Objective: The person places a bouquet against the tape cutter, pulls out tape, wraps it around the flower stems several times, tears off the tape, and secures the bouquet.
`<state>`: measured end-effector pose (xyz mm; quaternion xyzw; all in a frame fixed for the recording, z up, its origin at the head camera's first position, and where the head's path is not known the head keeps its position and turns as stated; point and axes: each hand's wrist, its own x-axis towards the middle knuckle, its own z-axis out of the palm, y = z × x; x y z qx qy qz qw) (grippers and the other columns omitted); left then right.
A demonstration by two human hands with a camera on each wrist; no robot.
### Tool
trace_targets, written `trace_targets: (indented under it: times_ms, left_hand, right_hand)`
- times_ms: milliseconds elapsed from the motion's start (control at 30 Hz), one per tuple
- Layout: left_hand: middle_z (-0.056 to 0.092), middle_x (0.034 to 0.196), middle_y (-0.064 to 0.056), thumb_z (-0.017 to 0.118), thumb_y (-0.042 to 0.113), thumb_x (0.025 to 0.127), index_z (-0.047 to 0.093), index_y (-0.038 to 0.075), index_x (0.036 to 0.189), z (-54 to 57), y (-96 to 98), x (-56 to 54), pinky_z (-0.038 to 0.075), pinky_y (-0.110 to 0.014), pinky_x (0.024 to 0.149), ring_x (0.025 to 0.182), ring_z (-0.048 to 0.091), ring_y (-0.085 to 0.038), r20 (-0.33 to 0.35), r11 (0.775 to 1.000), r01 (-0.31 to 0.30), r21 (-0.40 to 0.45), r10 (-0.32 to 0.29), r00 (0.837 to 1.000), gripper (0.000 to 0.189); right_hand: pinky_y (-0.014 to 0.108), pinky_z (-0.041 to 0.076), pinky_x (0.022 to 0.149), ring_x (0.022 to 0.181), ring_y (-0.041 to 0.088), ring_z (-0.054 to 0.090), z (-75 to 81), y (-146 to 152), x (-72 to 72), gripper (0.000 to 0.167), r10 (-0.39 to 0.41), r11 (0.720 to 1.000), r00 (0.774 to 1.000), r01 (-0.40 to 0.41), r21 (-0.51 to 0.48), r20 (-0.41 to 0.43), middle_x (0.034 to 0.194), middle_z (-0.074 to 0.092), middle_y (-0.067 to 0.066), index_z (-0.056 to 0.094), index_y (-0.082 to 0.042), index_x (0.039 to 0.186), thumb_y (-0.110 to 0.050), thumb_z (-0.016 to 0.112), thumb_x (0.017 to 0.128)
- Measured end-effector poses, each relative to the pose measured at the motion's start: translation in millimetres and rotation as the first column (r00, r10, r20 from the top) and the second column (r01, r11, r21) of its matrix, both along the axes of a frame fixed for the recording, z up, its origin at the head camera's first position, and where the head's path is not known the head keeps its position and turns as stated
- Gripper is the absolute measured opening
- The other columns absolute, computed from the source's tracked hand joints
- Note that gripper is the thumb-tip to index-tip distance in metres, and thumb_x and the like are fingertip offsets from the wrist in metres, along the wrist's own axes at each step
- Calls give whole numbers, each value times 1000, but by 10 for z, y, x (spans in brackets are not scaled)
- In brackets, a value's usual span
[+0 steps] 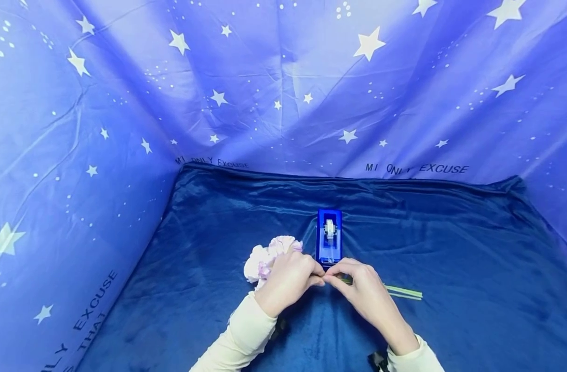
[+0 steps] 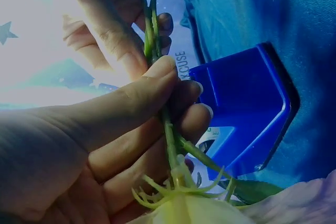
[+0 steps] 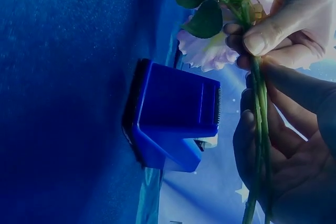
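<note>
Pale pink flowers (image 1: 260, 264) lie sideways at the left hand in the head view, their green stems (image 1: 404, 292) running out to the right under the right hand. My left hand (image 1: 290, 281) pinches the stems between thumb and fingers just below the blossoms. Right beside it, my right hand (image 1: 364, 289) pinches the same stems, the two hands' fingertips meeting. The right wrist view shows the paired stems (image 3: 258, 103) side by side through both grips, with a green leaf (image 3: 206, 19) under the blossoms. Just beyond the fingertips stands a blue tape dispenser (image 1: 331, 253).
A roll of clear tape (image 1: 330, 229) sits in the dispenser, whose toothed cutter (image 3: 219, 106) faces the hands. Dark blue cloth (image 1: 218, 222) covers the table. Purple star-printed fabric (image 1: 283, 77) hangs behind and along both sides.
</note>
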<state>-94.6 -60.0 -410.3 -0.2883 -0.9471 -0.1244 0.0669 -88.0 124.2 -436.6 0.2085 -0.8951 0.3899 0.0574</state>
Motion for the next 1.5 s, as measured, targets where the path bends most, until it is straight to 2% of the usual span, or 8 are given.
trace_targets:
  times_ms: [167,467,767,1000,1100,1233,1300,1500]
  left_hand:
    - [73,78,16,75,40,81,79,32,81,1,48,10,48,-29,58,70,65,-10,-19,999,-31,-16,30,999,9]
    - [72,73,16,77,39,81,78,31,78,-30,108,7,47,-28,51,62,65,-8,-61,999,-51,-19,50,997,8]
    - [71,71,16,79,37,80,77,29,77,-28,115,5,46,-27,50,60,63,-7,-96,998,-54,-17,52,994,9]
    - [71,73,15,78,33,83,77,27,80,-16,91,1,48,-29,54,62,62,-8,-120,996,-80,-33,76,990,7]
    - [71,73,14,79,31,82,76,27,79,-24,92,31,50,-30,57,64,64,-9,-158,995,-84,-57,74,985,6]
    - [71,72,12,81,33,79,75,28,77,-36,118,77,51,-30,60,66,65,-10,-239,989,-87,-120,56,969,8]
    - [70,70,11,82,34,76,75,28,75,-38,135,87,51,-29,60,65,64,-10,-274,986,-92,-138,51,960,9]
    - [69,69,12,83,30,72,72,28,70,-15,179,112,49,-26,60,65,62,-9,-336,982,-106,-157,48,941,11]
  right_hand:
    - [25,50,67,74,-1,60,7,10,7,10,-34,999,999,34,-9,7,80,67,-16,75,-22,81,-14,80,81]
    - [22,45,63,70,1,58,57,19,11,7,-94,995,991,95,-7,92,79,70,-14,75,-23,80,-19,81,82]
    - [24,46,66,73,5,58,85,49,-5,5,-96,995,986,95,15,137,83,71,-11,75,-21,83,-22,80,83]
    - [30,52,74,84,9,65,97,107,-4,7,-48,998,994,44,37,102,89,73,-11,79,-20,92,-21,77,85]
    - [30,51,74,84,9,63,105,120,7,10,-32,996,997,26,81,75,89,73,-11,80,-21,94,-17,76,86]
    - [29,49,69,79,7,61,136,124,26,10,-30,983,998,21,182,49,89,74,-12,80,-24,92,-19,77,85]
    - [31,51,69,81,8,64,156,123,31,9,-31,975,999,21,222,42,90,75,-12,80,-26,91,-20,77,84]
    - [37,55,71,87,14,72,174,133,46,8,-29,974,999,22,226,29,92,76,-8,81,-26,90,-22,78,83]
